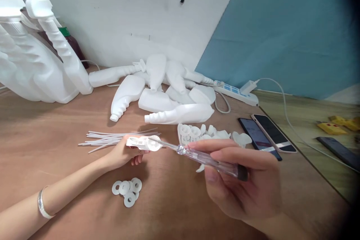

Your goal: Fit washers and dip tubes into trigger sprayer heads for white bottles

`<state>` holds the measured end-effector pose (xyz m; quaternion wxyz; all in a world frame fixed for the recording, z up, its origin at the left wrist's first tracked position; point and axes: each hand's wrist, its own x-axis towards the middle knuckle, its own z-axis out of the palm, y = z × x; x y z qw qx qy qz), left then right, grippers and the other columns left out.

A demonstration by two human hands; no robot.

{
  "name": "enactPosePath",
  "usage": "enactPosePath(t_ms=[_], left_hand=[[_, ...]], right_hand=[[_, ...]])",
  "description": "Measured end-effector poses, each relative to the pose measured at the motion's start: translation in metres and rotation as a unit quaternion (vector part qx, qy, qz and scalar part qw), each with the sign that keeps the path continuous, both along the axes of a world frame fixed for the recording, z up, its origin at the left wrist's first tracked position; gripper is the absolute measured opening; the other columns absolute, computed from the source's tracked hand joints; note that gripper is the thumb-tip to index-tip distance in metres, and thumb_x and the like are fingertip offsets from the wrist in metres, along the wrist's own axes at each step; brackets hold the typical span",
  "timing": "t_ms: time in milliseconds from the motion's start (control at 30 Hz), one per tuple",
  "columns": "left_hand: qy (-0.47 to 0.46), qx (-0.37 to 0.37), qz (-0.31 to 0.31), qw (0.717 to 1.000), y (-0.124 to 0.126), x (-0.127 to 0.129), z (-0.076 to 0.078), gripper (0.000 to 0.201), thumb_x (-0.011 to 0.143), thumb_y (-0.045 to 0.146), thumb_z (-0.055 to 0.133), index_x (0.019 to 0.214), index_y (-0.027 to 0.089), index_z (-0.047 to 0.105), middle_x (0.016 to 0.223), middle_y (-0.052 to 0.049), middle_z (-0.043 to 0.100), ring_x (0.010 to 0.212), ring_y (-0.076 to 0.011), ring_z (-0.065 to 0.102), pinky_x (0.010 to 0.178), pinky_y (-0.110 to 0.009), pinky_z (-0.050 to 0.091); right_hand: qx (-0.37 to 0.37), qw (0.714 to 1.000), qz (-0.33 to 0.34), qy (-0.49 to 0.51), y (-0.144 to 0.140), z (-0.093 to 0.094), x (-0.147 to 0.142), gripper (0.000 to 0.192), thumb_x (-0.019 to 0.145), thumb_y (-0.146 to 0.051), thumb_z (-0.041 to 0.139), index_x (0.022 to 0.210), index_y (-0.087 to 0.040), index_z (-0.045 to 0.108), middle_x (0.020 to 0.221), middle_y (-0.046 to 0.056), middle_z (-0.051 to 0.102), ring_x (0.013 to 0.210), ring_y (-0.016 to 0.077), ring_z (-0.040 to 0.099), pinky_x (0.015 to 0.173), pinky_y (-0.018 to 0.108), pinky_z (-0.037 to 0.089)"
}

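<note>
Screwdriver [204, 158] is pinched between the thumb and fingers of the right hand [247, 183]; its tip is aimed left at the round end of a white sprayer part [142, 143], gripped in the left hand [126, 156] just far of the washers [129, 194]. Tip-work on that end appears to be in hand; contact cannot be told. Steady holding and careful tip control are called for.

Clear-handled screwdriver [198, 156] slants toward a white sprayhead [142, 143].

A brown table [168, 198] bears white bottles [185, 113], thin tubes [102, 143], rings [131, 186].
</note>
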<state>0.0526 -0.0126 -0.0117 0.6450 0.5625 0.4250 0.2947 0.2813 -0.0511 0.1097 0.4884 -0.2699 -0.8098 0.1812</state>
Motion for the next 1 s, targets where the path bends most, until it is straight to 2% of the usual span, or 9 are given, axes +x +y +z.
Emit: enactPosePath(t_ms=[133,300,433,500,533,633,767,867,1000], left_hand=[[-0.004,-0.010,0.022,1.000,0.002,0.001,0.000,0.025,0.072,0.034,0.064,0.066,0.012,0.053,0.047,0.002,0.053,0.040,-0.0075,0.048,0.038,-0.016,0.038],[0.004,0.003,-0.001,1.000,0.002,-0.001,0.006,0.024,0.071,0.030,0.066,0.064,0.012,0.052,0.048,0.003,0.053,0.043,-0.0070,0.048,0.041,-0.017,0.039],[0.003,0.009,0.012,1.000,-0.001,-0.005,0.006,0.024,0.071,0.032,0.065,0.064,0.013,0.052,0.048,0.003,0.052,0.044,-0.0074,0.048,0.042,-0.017,0.039],[0.015,0.008,0.012,1.000,-0.002,-0.006,0.007,0.025,0.071,0.033,0.065,0.064,0.013,0.053,0.049,0.003,0.053,0.044,-0.0077,0.048,0.043,-0.018,0.039],[0.021,0.009,0.011,1.000,-0.002,-0.006,0.008,0.025,0.071,0.033,0.065,0.064,0.013,0.053,0.049,0.003,0.053,0.045,-0.0078,0.048,0.043,-0.018,0.039],[0.041,0.010,0.007,0.999,-0.003,-0.005,0.012,0.026,0.071,0.033,0.064,0.060,0.013,0.051,0.049,0.003,0.052,0.046,-0.0079,0.048,0.044,-0.018,0.040],[0.065,0.022,0.012,0.998,-0.003,-0.003,0.015,0.028,0.072,0.036,0.062,0.059,0.014,0.050,0.048,0.003,0.050,0.045,-0.0084,0.048,0.043,-0.019,0.041],[0.079,0.034,0.008,0.996,-0.003,-0.004,0.014,0.029,0.072,0.037,0.062,0.059,0.014,0.050,0.049,0.004,0.051,0.045,-0.0087,0.049,0.043,-0.020,0.041],[0.084,0.031,-0.006,0.996,-0.003,-0.005,0.012,0.028,0.072,0.036,0.063,0.060,0.013,0.052,0.052,0.003,0.052,0.049,-0.0091,0.051,0.046,-0.020,0.043]], right_hand=[[0.042,0.998,-0.007,-0.056,0.012,0.002,-0.009,0.036,0.070,0.000,0.056,0.099,-0.020,0.049,0.083,0.007,0.067,0.068,0.0162,0.066,0.054,0.025,0.056],[0.092,0.988,-0.048,-0.111,0.020,0.004,-0.014,0.033,0.071,-0.003,0.059,0.098,-0.020,0.050,0.080,0.003,0.066,0.062,0.0124,0.063,0.050,0.021,0.053],[0.035,0.991,-0.068,-0.106,0.014,0.017,-0.010,0.017,0.075,-0.010,0.058,0.088,-0.020,0.052,0.073,0.002,0.066,0.053,0.0108,0.061,0.046,0.020,0.052],[0.011,0.989,-0.099,-0.108,0.011,0.022,-0.009,0.014,0.074,-0.014,0.061,0.084,-0.020,0.053,0.070,0.003,0.066,0.051,0.0108,0.060,0.042,0.019,0.050],[0.004,0.990,-0.090,-0.112,0.011,0.023,-0.009,0.013,0.074,-0.015,0.061,0.084,-0.019,0.053,0.069,0.002,0.066,0.049,0.0102,0.059,0.042,0.019,0.050],[0.041,0.992,-0.055,-0.110,0.013,0.014,-0.014,0.013,0.076,-0.012,0.058,0.084,-0.019,0.051,0.069,0.002,0.065,0.049,0.0094,0.058,0.044,0.019,0.050],[0.134,0.982,-0.075,-0.109,0.016,-0.007,-0.023,0.021,0.073,-0.008,0.061,0.087,-0.018,0.047,0.071,0.003,0.066,0.059,0.0111,0.061,0.053,0.020,0.052],[0.130,0.982,-0.082,-0.112,0.017,-0.015,-0.026,0.019,0.076,-0.010,0.057,0.089,-0.018,0.046,0.073,0.003,0.066,0.060,0.0114,0.061,0.051,0.021,0.053],[0.125,0.985,-0.076,-0.088,0.018,-0.016,-0.027,0.021,0.077,-0.006,0.052,0.092,-0.019,0.046,0.072,0.001,0.065,0.061,0.0108,0.062,0.051,0.020,0.052]])
